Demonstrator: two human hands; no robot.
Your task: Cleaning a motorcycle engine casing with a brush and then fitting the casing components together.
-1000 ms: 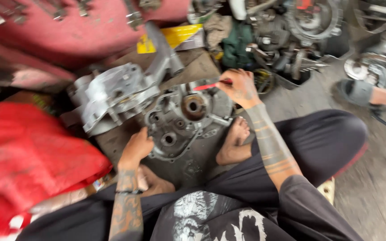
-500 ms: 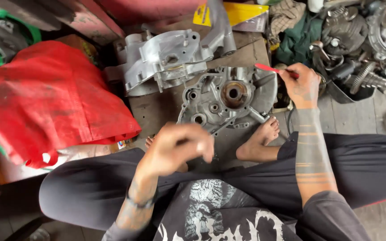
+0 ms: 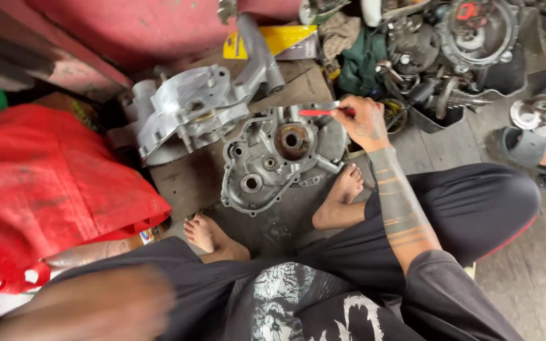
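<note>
Your right hand (image 3: 368, 123), right of centre in the frame, has its fingers pinched around the end of a thin red-handled tool (image 3: 320, 112), whose tip lies over the upper rim of the engine case half (image 3: 279, 158). Your left hand (image 3: 90, 309) is a blur at the lower left corner; whether its fingers are spread or curled cannot be told.

Largest is the crumpled red cloth (image 3: 45, 183) on the left, soft and dusty. Next come two cast metal case halves: a second grey casing (image 3: 188, 110) at upper centre-left, smooth and matte, and the one at centre, round-edged, with several bored holes and a rusty ring in the middle. Both sit on a dark, stained board (image 3: 188, 183). Your two bare feet (image 3: 339, 202) rest just below the centre casing.
</note>
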